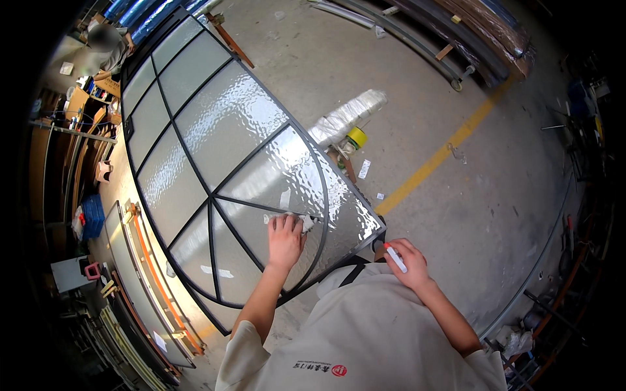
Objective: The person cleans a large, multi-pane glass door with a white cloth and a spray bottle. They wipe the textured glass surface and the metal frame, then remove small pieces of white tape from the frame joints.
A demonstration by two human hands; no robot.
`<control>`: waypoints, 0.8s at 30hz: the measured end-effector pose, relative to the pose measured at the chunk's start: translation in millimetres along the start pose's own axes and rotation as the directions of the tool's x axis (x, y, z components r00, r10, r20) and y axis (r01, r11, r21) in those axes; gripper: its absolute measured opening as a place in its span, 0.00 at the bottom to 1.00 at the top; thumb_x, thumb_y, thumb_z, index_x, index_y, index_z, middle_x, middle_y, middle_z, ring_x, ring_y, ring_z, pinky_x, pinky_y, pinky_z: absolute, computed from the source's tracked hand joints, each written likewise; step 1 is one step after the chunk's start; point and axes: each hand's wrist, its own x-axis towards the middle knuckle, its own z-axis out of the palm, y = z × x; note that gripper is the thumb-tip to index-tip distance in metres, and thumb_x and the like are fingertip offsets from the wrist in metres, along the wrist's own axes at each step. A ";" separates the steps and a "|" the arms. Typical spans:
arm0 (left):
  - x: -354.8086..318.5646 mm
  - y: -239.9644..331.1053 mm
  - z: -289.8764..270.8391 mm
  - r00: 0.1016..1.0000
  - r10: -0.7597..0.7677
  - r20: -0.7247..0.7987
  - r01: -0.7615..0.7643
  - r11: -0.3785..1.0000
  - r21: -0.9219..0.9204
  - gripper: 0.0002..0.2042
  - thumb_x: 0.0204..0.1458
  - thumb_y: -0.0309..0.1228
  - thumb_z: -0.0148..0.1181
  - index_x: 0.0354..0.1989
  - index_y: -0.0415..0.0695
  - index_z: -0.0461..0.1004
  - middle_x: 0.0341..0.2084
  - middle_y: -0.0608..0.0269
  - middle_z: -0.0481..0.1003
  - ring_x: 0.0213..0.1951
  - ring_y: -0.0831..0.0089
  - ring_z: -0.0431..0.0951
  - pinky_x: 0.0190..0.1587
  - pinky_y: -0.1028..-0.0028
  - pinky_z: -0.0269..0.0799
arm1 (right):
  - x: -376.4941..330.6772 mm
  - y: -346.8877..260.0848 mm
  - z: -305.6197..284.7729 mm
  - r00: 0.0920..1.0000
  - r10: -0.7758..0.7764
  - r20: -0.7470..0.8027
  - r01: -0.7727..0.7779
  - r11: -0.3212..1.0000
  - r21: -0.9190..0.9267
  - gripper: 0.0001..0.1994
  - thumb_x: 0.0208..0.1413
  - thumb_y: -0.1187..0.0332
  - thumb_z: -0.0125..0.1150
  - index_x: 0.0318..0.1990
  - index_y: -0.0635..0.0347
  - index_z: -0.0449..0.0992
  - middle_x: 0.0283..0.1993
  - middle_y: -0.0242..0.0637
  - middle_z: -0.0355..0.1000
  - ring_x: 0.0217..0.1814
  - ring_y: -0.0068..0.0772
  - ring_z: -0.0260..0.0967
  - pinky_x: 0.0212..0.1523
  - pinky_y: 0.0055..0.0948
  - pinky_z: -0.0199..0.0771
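A large glass panel [210, 153] with black bars and rippled glass lies flat in front of me, its bars fanning out at the near end. Over that fan my left hand [285, 241] presses down with curled fingers on a crumpled white tissue [305, 223], beside a black bar. By the panel's near right corner, my right hand [409, 262] grips a white marker pen [396, 258] with a red end. Small white scraps [216, 272] lie on the glass to the left, and another strip [285, 199] is just beyond my left hand.
On the floor to the right lie a plastic-wrapped bundle [352, 116] and a yellow roll [357, 136]. A yellow line [450, 150] crosses the concrete. Long wrapped profiles [469, 39] rest on a wheeled rack. Another person [111, 55] is at the far left, near shelves [59, 163].
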 end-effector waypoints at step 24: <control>-32.4 -79.3 0.0 0.905 -0.412 0.106 0.425 0.858 -0.287 0.14 0.62 0.32 0.66 0.51 0.37 0.80 0.47 0.47 0.80 0.51 0.46 0.80 0.56 0.52 0.75 | 18.0 -0.8 3.0 0.999 -0.033 -0.024 0.034 0.998 0.047 0.14 0.62 0.66 0.70 0.51 0.64 0.81 0.52 0.43 0.78 0.43 0.48 0.81 0.45 0.38 0.82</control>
